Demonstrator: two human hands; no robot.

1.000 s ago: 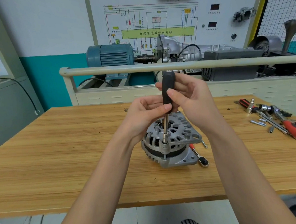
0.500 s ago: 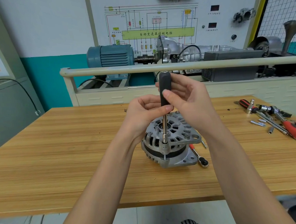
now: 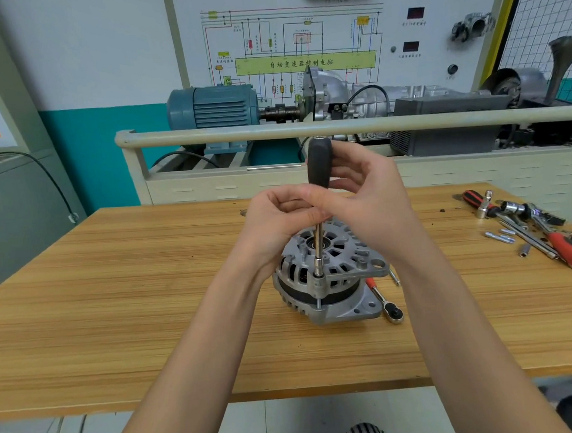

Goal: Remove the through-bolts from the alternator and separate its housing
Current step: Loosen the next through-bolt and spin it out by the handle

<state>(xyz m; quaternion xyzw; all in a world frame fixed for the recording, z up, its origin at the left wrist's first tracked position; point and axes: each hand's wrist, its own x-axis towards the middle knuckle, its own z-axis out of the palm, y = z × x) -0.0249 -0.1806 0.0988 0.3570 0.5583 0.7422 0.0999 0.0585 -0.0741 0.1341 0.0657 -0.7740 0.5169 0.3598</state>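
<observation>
We note both hands on an upright nut driver [image 3: 319,167]: left hand [image 3: 278,216] pinching the shaft, right hand [image 3: 367,198] gripping the handle, its socket seated on an alternator [image 3: 328,280] bolt; alternator standing on the counter [image 3: 116,310].

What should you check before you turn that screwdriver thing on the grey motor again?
1. Nut driver upright: ok.
2. Its socket sits on the bolt head at the housing's front edge: ok.
3. Right hand holds the black handle: ok.
4. Left hand pinches the shaft just under the handle: ok.
5. Alternator sits flat on the wooden table: ok.
6. Bolt already loose: cannot tell.
</observation>
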